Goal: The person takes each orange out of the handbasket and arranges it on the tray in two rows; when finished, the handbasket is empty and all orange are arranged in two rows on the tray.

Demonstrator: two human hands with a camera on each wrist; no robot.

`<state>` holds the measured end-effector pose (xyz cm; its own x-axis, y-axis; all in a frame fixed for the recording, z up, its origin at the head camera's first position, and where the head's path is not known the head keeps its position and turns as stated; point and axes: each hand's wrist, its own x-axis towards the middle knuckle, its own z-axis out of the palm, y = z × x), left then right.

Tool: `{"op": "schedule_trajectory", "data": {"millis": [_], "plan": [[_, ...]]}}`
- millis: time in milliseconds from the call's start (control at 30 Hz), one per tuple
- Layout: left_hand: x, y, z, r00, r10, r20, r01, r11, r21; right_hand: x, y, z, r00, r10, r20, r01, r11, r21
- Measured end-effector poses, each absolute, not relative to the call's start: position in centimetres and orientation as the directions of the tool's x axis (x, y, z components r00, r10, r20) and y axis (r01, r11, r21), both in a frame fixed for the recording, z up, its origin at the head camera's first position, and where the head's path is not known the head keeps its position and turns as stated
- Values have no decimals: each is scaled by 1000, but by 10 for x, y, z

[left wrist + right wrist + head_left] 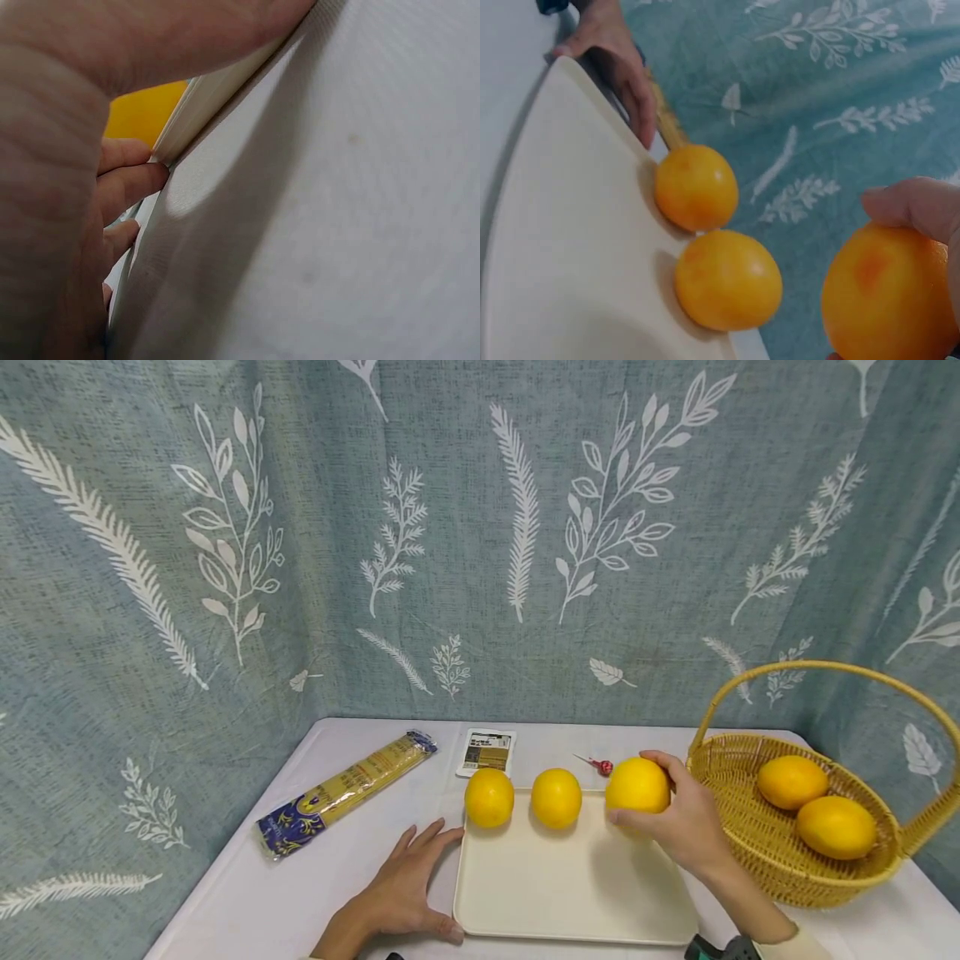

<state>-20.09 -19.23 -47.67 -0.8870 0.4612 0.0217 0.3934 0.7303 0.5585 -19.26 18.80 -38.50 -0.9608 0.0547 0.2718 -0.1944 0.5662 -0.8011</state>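
My right hand (692, 818) grips an orange (637, 785) by its sides, above the right end of a cream tray (570, 893). In the right wrist view, that orange (889, 292) appears apart from the tray, with a thumb over its top. Along the tray's far edge sit two more oranges, one at the left corner (489, 797) and one near the middle (557, 798). My left hand (405, 881) lies spread on the table, its thumb and forefinger touching the tray's left rim. The left wrist view shows those fingers (131, 184) against the rim.
On the right stands a wicker basket (795, 881) with a tall handle, holding two oranges (836, 827). A pasta packet (348, 793) lies at the left. Behind the tray are a small flat sachet (486, 752) and a red-wrapped lollipop (602, 767). A patterned curtain (480, 543) hangs behind the table.
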Motion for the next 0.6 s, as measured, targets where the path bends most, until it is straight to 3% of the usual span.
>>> {"op": "schedule_trajectory", "data": {"millis": [600], "plan": [[-202,-192,-476,-889,458,13,388,737,553,-190,125,-411,-971,-97,217,-238,418,-877]]}}
